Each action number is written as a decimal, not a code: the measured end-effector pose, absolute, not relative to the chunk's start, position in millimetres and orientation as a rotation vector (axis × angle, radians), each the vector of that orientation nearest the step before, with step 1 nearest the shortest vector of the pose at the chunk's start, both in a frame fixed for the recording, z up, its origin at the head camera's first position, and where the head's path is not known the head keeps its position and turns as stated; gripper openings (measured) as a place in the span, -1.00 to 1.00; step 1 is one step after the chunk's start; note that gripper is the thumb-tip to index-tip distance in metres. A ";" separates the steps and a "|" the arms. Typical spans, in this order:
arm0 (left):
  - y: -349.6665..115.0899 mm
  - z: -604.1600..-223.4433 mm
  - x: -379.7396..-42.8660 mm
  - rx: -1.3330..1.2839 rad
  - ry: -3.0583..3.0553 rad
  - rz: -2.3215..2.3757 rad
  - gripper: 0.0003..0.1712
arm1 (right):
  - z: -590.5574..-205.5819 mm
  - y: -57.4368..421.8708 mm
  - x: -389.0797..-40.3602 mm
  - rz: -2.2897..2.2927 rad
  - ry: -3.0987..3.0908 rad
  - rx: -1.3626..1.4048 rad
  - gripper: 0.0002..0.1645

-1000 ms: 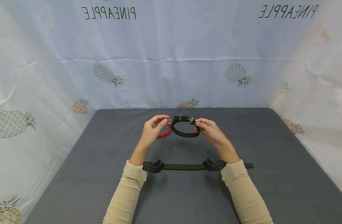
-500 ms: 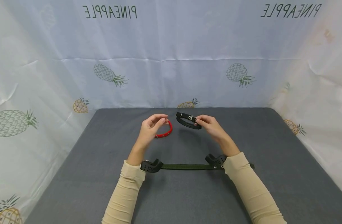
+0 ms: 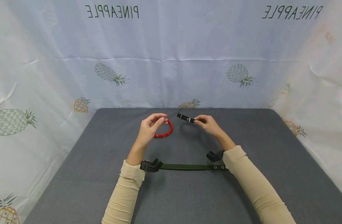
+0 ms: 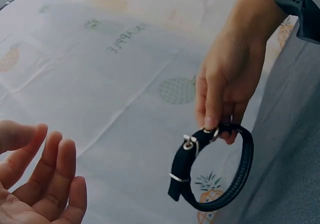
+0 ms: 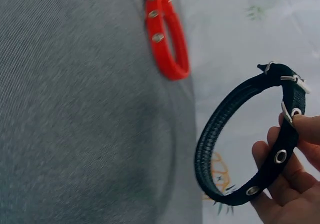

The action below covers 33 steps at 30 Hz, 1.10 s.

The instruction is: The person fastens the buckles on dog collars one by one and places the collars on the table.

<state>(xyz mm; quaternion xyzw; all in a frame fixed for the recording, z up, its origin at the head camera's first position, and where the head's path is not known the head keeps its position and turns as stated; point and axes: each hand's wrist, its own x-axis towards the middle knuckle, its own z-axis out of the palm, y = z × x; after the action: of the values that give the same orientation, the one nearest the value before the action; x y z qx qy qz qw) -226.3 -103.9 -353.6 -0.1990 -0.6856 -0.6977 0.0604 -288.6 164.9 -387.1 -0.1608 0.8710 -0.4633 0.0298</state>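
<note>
A black collar (image 3: 185, 117), buckled into a loop, is held up off the table by my right hand (image 3: 211, 126). Thumb and fingers pinch its band beside the metal buckle and ring. The right wrist view shows the round black loop (image 5: 204, 151) with metal eyelets along the band. Left of it, my left hand (image 3: 148, 130) hovers with nothing in it; the left wrist view shows its loosely bent fingers (image 4: 65, 166). Just beyond that hand a red collar (image 3: 166, 135), also looped, lies on the table, partly hidden by the hand in the head view.
A dark green strap (image 3: 185, 167) with metal eyelets lies straight across the grey table (image 3: 171, 199), under the forearms. Black camera mounts sit on both wrists. White pineapple-print curtain (image 3: 171, 37) hangs behind and at the sides.
My right hand has drawn the black collar away from the left hand and tipped it, so its loop now appears edge-on in the head view. The left hand has shifted slightly left, empty.
</note>
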 end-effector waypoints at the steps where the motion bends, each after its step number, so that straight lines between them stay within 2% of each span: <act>1: -103.8 -353.5 -226.3 -0.599 -2.076 -2.112 -0.70 | -389.0 164.6 -289.8 -1.422 2.698 -0.494 -0.69; 33: -105.7 -351.3 -225.4 -0.583 -2.055 -2.106 -0.71 | -427.5 154.5 -303.1 -1.206 2.885 -0.557 -0.75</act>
<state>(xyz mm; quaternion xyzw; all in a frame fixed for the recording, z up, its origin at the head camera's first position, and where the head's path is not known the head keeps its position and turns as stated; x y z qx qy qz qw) -225.4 -105.7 -351.3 -0.1939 -0.6833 -0.7004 0.0710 -303.1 154.5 -427.5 -0.1755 0.9082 -0.3796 -0.0175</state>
